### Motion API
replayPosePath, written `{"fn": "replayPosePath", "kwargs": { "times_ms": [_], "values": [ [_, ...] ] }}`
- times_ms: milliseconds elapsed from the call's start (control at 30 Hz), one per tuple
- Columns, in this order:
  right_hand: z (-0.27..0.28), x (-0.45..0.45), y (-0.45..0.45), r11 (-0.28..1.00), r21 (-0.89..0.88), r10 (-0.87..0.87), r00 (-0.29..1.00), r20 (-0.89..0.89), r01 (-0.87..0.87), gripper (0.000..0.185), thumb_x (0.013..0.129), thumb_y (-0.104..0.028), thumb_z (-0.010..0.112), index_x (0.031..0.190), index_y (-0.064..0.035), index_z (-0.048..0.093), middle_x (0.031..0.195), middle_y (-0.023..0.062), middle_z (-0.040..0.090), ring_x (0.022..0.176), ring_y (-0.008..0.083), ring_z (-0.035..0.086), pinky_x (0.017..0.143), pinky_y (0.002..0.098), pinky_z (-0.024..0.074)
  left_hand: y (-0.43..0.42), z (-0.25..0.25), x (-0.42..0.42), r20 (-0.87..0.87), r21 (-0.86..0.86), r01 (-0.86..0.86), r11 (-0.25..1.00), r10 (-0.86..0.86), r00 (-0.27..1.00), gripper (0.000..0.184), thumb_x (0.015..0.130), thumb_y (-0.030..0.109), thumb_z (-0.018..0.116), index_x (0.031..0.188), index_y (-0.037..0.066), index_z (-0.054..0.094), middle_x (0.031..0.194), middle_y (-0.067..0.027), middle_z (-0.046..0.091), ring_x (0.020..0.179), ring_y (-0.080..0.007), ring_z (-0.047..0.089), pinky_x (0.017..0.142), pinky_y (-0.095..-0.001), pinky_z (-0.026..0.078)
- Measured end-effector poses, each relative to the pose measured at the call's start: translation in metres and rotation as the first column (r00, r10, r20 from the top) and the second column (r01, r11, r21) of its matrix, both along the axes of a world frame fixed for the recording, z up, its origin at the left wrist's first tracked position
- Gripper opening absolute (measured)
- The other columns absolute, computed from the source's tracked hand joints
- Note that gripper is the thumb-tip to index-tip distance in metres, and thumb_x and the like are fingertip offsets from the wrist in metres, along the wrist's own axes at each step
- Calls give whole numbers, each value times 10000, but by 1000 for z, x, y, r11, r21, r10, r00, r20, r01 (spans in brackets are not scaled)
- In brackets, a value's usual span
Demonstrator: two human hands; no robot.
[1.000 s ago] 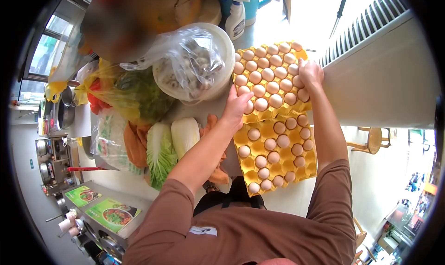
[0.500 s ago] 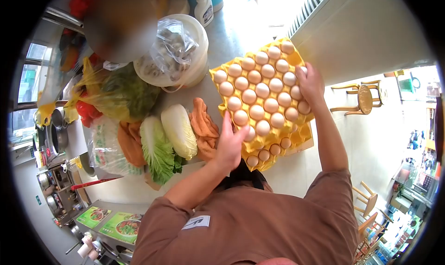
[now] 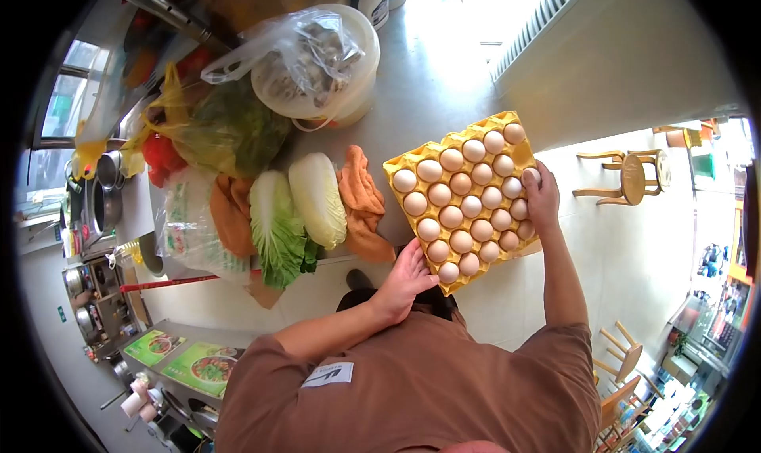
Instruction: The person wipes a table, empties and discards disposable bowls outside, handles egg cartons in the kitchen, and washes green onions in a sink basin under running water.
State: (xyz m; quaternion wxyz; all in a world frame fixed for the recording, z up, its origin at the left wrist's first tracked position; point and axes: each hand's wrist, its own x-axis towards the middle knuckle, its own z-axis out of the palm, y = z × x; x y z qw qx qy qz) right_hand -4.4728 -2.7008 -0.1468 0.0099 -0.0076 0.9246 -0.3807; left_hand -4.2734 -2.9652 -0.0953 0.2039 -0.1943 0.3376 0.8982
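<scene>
Left hand: Half a second earlier we saw its thumb over the rim; now the thumb lay beside the near corner, fingers stretched along the left edge. We could not tell how firmly it held.
Egg tray: Between both hands, before the brown shirt, filled with pale eggs. Its longer, six-egg side slanted upward to the right. The second tray, glimpsed earlier under its near edge, was hidden from us.
Right hand: Arm reaching forward, it clamped the right edge, thumb on top.
Orange cloth: Crumpled left of the tray, beside a pale cabbage.
White bucket: Farther off, topped with a clear bag.
</scene>
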Motion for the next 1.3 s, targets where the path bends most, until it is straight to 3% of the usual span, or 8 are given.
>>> {"fn": "replayPosePath", "kwargs": {
  "times_ms": [300, 600, 867, 933, 967, 1000, 1133, 1300],
  "values": [
    [14, -15, -1, 990, -121, 92, 970, 227, -65, 498, 921, -372, 581, 1275, -30, 507, 1151, 160, 606, 1037, 257, 593, 897, 357, 468, -13, -25, -26, 183, -103, 13, 995, 6, 983, 588, 905, 73, 563, 1419, 87, 278, 1297, -74, 479, 1206, -179, 480, 992, -370, 428],
    [40, -4, -8, 999, -43, -1, 971, 237, 11, 477, 866, -318, 646, 1215, -10, 541, 1090, 141, 642, 979, 234, 620, 868, 343, 487, -17, -1, -46, 203, -65, -106, 992, 117, 972, 586, 888, 113, 583, 1411, 66, 324, 1271, -78, 497, 1189, -178, 473, 1022, -343, 372],
    [59, 85, 14, 905, -231, -302, 921, 245, 358, 493, 923, -338, 585, 1180, 70, 481, 1105, 169, 586, 1000, 221, 554, 886, 342, 445, -26, 16, -117, 47, -253, 59, 966, -48, 998, 468, 970, 247, 487, 1349, -17, 410, 1252, -131, 545, 1126, -185, 536, 960, -336, 440],
    [53, 115, 7, 827, -355, -331, 889, 318, 435, 434, 981, -331, 503, 1180, 53, 465, 1109, 122, 573, 988, 171, 546, 861, 319, 456, -29, 40, -156, 2, -546, 187, 817, -222, 975, 492, 964, 307, 492, 1316, -37, 471, 1206, -126, 594, 1108, -190, 553, 953, -325, 436],
    [48, 128, 3, 790, -398, -342, 873, 347, 467, 399, 988, -322, 496, 1153, 41, 473, 1088, 101, 572, 977, 158, 546, 846, 308, 461, -28, 13, -177, -43, -684, 200, 702, -312, 949, 492, 945, 323, 513, 1304, -14, 507, 1220, -132, 598, 1111, -197, 555, 957, -325, 434],
    [41, 139, -3, 730, -490, -329, 874, 359, 476, 380, 986, -320, 501, 1130, 31, 476, 1070, 89, 570, 966, 147, 546, 836, 303, 468, -26, 26, -194, 51, -650, 317, 690, -376, 925, 532, 932, 354, 544, 1323, -2, 495, 1288, -136, 555, 1210, -206, 486, 1010, -334, 388],
    [17, 169, -29, 486, -635, -370, 800, 473, 600, 359, 983, -299, 511, 1157, 9, 449, 1103, 96, 569, 955, 159, 582, 796, 311, 513, -13, 12, -241, 137, -750, 421, 510, -502, 854, 503, 898, 371, 563, 1281, 46, 559, 1235, -135, 599, 1129, -218, 554, 954, -357, 439],
    [4, 180, -44, 420, -689, -321, 807, 496, 591, 346, 983, -282, 508, 1192, -17, 435, 1154, 91, 554, 996, 179, 584, 810, 336, 521, -3, -12, -266, 195, -807, 480, 343, -612, 766, 536, 886, 415, 571, 1288, 61, 560, 1233, -139, 601, 1111, -236, 566, 938, -361, 447]
  ]
}}
